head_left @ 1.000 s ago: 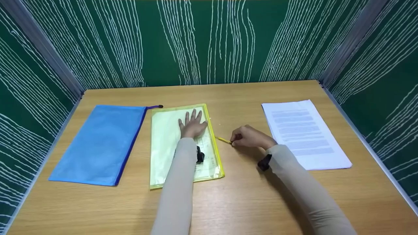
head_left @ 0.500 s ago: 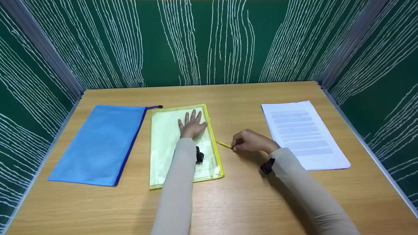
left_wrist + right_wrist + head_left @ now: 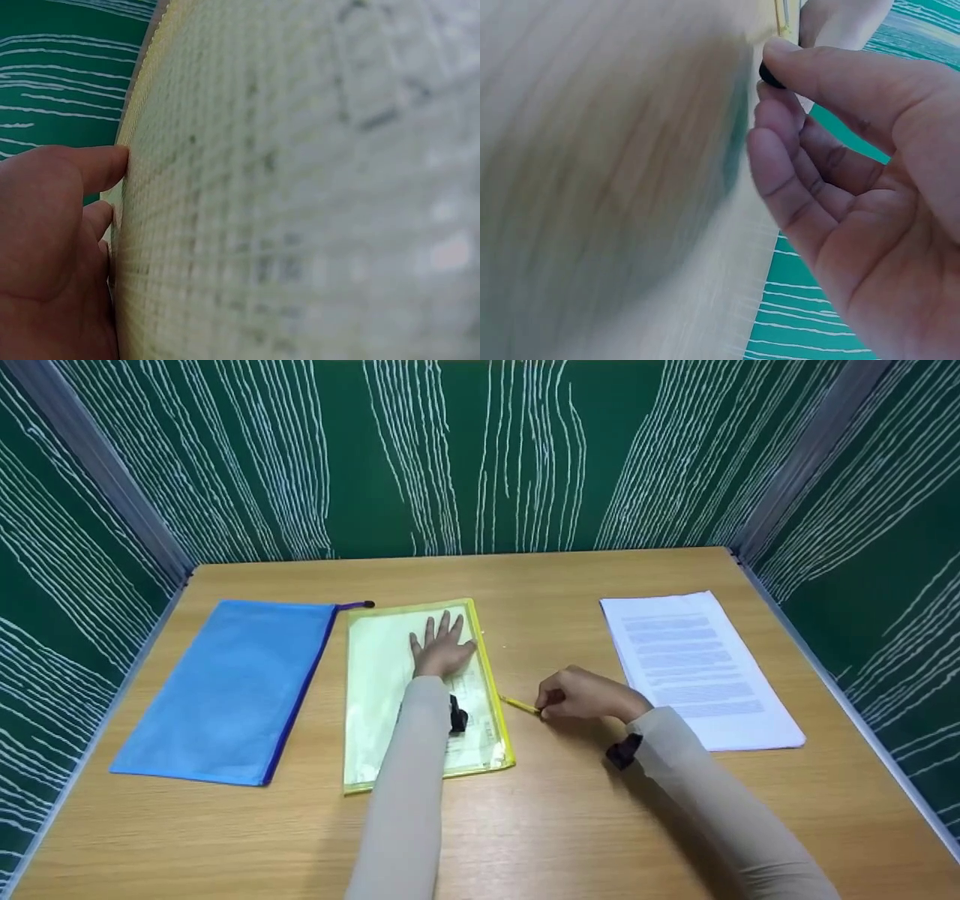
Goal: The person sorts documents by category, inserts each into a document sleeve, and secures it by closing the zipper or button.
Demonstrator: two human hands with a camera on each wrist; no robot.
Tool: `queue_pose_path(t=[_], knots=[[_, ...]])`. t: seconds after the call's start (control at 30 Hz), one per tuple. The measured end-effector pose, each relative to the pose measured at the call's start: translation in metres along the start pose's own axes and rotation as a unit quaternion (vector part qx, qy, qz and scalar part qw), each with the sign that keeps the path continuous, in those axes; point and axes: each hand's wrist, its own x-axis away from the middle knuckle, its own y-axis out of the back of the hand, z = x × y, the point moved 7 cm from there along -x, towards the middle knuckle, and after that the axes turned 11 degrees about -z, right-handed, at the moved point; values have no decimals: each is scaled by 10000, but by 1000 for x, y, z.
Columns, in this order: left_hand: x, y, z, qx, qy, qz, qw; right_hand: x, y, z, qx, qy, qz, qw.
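A yellow-edged mesh zip folder (image 3: 379,682) lies flat on the table, with printed paper showing through its cover. My left hand (image 3: 442,654) rests on its upper part, fingers spread. The left wrist view shows the folder's grid surface (image 3: 300,187) close up beside the hand. To the right of the folder, my right hand (image 3: 589,694) pinches the black end of the yellow zipper pull (image 3: 519,705) between thumb and fingers. The pull stretches out from the folder's right edge. In the right wrist view the black end (image 3: 770,76) sticks out under the thumb.
A blue zip folder (image 3: 225,690) with a dark blue edge lies at the left. A stack of printed paper (image 3: 694,660) lies at the right, close to my right forearm. Green walls with white lines (image 3: 525,457) border the wooden table (image 3: 525,825).
My right hand has moved a little toward me along the folder's right edge, drawing the zipper pull with it. The left hand has stayed in place on the folder.
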Motion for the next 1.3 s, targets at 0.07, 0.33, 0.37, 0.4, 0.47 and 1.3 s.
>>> queue_pose_path(t=[0.07, 0.33, 0.37, 0.4, 0.47, 1.3], knots=[[0, 0, 0, 22, -5, 2, 10000, 2, -1, 2, -23, 46, 17, 10000], [-1, 0, 1, 91, -60, 3, 9999, 7, -3, 3, -106, 215, 36, 9997], [-1, 0, 1, 93, -56, 12, 9999, 7, -3, 3, -139, 231, 38, 9996], [-1, 0, 1, 86, -53, 23, 9999, 8, -3, 3, -158, 243, 45, 9996], [-1, 0, 1, 63, -53, 53, 10000, 8, -4, 3, -200, 292, 78, 9993], [-4, 0, 3, 145, 2, -10, 9999, 25, -7, 11, -206, 306, 524, 9979]])
